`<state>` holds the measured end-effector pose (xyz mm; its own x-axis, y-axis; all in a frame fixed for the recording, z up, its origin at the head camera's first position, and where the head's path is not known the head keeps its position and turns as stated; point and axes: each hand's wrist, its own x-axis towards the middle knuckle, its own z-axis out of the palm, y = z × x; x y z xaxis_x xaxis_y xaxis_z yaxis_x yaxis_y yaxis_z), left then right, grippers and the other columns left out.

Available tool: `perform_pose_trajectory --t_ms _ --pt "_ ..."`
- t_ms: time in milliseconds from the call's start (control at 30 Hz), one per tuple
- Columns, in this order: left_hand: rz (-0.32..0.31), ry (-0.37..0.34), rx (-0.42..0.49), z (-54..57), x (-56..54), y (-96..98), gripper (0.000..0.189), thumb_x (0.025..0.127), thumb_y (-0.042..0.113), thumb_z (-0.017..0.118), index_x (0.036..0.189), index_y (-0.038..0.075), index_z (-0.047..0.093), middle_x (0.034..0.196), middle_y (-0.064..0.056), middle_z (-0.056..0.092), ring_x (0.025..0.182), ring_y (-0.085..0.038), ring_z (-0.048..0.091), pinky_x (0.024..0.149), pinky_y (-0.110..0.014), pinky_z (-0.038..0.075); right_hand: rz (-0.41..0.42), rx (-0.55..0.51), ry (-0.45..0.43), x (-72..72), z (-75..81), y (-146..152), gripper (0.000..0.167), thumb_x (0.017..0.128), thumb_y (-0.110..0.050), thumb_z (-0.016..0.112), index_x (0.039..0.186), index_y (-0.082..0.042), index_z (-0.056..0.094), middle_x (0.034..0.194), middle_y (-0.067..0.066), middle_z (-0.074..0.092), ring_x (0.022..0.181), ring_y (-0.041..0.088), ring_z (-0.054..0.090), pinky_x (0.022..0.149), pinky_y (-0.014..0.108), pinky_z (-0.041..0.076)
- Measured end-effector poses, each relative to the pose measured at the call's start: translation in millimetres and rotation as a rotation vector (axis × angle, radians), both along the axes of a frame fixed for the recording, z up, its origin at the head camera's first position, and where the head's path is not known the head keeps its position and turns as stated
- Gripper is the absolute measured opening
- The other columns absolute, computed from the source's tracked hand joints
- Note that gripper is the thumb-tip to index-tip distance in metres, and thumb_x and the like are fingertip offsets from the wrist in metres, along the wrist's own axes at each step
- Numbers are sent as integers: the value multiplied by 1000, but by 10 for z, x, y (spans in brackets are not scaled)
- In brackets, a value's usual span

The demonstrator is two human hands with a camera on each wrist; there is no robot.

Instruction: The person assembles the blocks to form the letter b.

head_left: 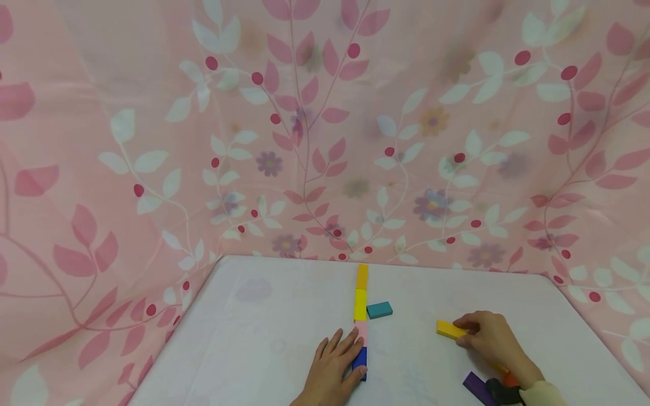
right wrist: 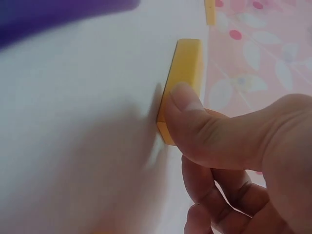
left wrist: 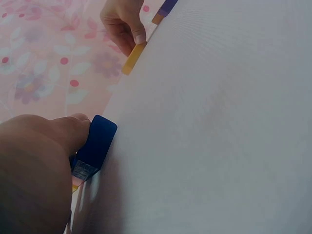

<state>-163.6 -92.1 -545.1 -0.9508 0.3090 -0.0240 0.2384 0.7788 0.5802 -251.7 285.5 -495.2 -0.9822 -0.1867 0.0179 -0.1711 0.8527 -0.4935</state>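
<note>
A row of end-to-end blocks runs up the white table: a blue block (head_left: 359,361) nearest, then a pink block (head_left: 361,332), a yellow block (head_left: 360,304) and an orange block (head_left: 363,277). My left hand (head_left: 332,365) rests at the near end of this row with its fingers spread. Its thumb touches the blue block (left wrist: 97,141), and the index fingertip lies by the blue-pink joint. Off to the right, my right hand (head_left: 490,338) pinches a yellow-orange block (right wrist: 183,68) between thumb and fingers, close over the table.
A teal block (head_left: 380,310) lies just right of the row, beside the yellow block. Near my right wrist are a purple block (head_left: 477,388) and a red-orange block (head_left: 510,379), partly hidden by the wrist. A pink floral curtain (head_left: 325,141) hangs behind the table (head_left: 244,338).
</note>
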Motion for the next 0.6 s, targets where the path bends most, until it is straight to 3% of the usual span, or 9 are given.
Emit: perform_pose_trajectory --t_ms 167,433,600 --pt "3 -12 -3 0 -11 -4 63 101 57 63 158 32 52 171 16 36 161 -34 31 125 -72 22 30 -7 27 -60 -2 -66 29 79 -13 93 106 -7 84 101 5 80 82 14 64 77 37 63" --pt "11 -30 0 -1 -18 9 63 100 57 65 157 32 53 171 17 36 161 -33 30 126 -71 20 62 -17 104 -156 -21 -209 29 77 -14 95 103 -8 85 99 5 80 79 12 62 70 24 55" --pt "10 -29 -4 2 -17 10 63 100 57 65 158 33 52 171 17 36 161 -33 31 126 -71 21 76 -37 96 -226 0 -299 29 77 -13 95 103 -8 85 99 4 80 78 13 59 70 23 53"
